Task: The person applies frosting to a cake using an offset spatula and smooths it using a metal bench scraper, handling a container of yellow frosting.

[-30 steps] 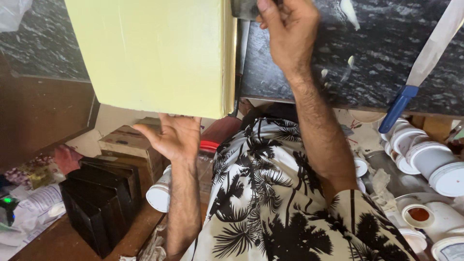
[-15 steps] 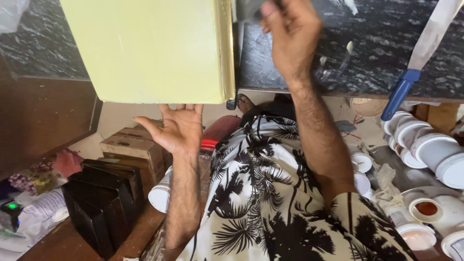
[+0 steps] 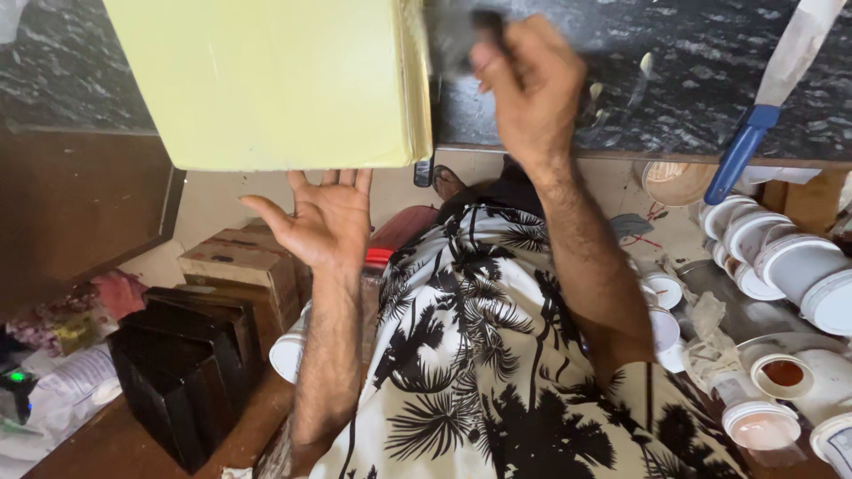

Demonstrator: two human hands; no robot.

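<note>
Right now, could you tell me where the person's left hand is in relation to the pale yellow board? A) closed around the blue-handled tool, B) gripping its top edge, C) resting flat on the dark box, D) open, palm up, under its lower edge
D: the left hand is spread open, palm up, with its fingertips reaching the lower edge of the pale yellow board, while the right hand is raised beside the board, blurred, around something dark.

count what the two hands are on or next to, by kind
yellow panel: 1, left hand open, palm up, under its edge
dark blurred tool: 1, gripped in right hand
blue-handled tool: 1, lying on the dark stone slab, apart from both hands
total: 3
</note>
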